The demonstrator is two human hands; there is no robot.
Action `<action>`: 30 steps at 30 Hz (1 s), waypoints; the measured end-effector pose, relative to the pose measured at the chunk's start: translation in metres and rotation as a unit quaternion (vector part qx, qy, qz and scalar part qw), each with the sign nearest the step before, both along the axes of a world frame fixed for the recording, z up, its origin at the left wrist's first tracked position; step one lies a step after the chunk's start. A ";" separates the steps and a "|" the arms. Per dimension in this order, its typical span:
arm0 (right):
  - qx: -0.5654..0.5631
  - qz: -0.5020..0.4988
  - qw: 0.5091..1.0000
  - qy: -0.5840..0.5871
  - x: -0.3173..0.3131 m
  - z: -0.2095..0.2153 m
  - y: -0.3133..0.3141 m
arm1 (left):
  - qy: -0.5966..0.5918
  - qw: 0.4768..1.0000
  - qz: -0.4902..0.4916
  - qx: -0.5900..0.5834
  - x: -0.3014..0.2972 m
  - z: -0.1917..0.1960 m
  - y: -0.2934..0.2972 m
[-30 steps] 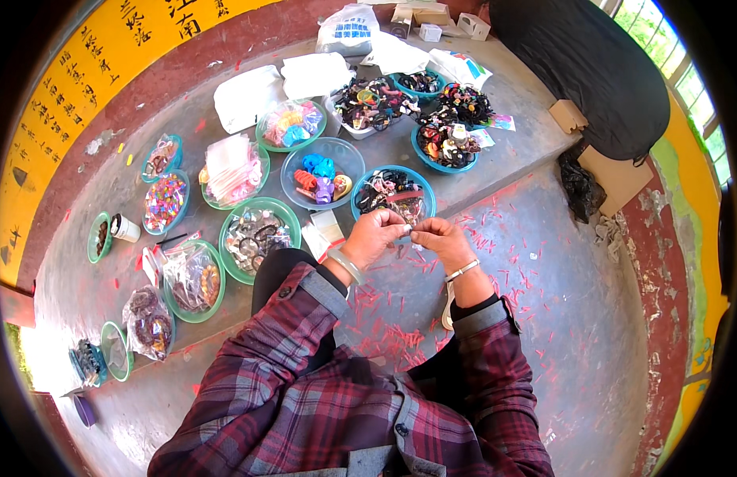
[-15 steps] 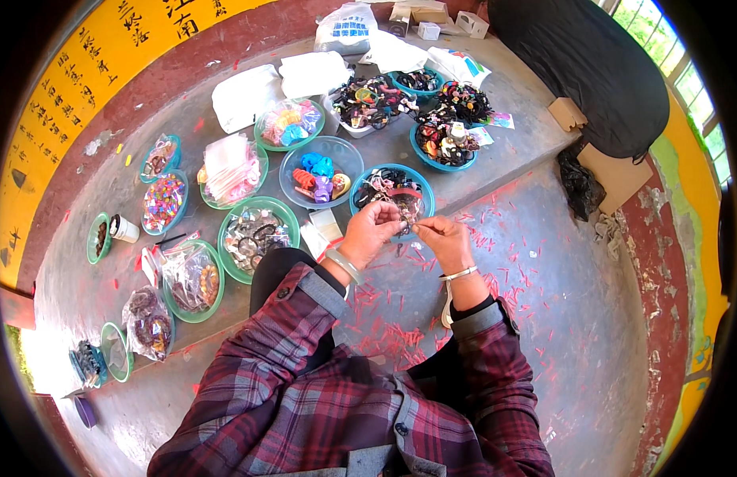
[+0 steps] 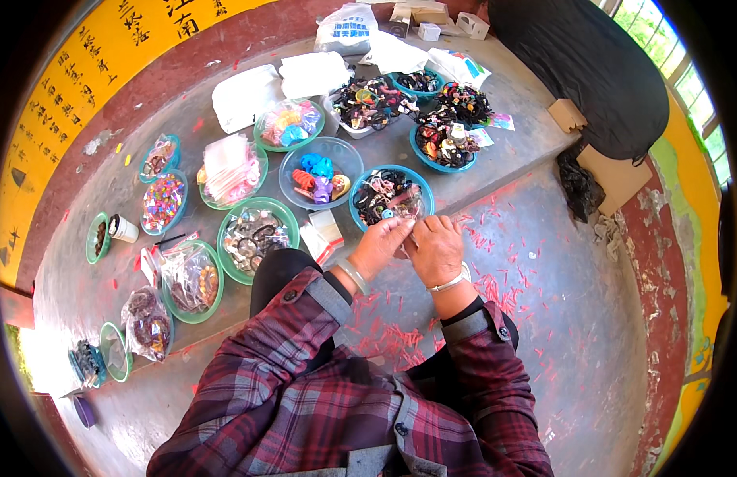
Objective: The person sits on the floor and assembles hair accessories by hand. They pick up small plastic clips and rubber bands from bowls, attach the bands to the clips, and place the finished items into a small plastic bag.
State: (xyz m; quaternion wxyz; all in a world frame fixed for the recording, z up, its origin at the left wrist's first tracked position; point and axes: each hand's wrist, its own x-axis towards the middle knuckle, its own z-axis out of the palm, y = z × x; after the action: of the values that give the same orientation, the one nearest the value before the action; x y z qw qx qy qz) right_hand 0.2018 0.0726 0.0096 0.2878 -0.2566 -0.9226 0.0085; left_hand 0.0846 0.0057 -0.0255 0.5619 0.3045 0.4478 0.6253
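My left hand (image 3: pixel 378 245) and my right hand (image 3: pixel 437 253) meet just in front of a blue basin (image 3: pixel 355 208) full of dark hair ties (image 3: pixel 384 188). The fingers of both are closed in a pinch, thumbs close together. What they pinch is mostly hidden; a small round teal-and-white piece (image 3: pixel 387 213) shows just beyond the left fingertips, and I cannot tell whether it is held or lies in the basin. To the left of that basin, a clear basin (image 3: pixel 289 181) carries red, blue and purple hair claws (image 3: pixel 322 189).
Green basins of bagged trinkets (image 3: pixel 293 238) and bracelets (image 3: pixel 195 318) stand left of my knee. Bowls of hair ties (image 3: pixel 448 165) sit at the back. Red scraps (image 3: pixel 392 338) litter the lower floor, right of the raised step's edge (image 3: pixel 515 181). A black cover (image 3: pixel 579 71) lies far right.
Both hands have drawn slightly toward me, and the right has turned so its back shows and come closer to the left. The dark bit seen between the fingertips is now hidden.
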 end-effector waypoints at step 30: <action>-0.715 0.014 0.652 0.251 0.013 -0.017 0.031 | -0.060 0.996 0.009 -0.066 -0.012 0.008 -0.002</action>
State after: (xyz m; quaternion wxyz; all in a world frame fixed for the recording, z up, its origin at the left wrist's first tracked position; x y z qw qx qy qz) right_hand 0.2152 0.1037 -0.0074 0.2353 -0.3582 -0.5269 0.7340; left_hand 0.0724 0.0040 -0.0177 0.6011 0.2245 0.4562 0.6166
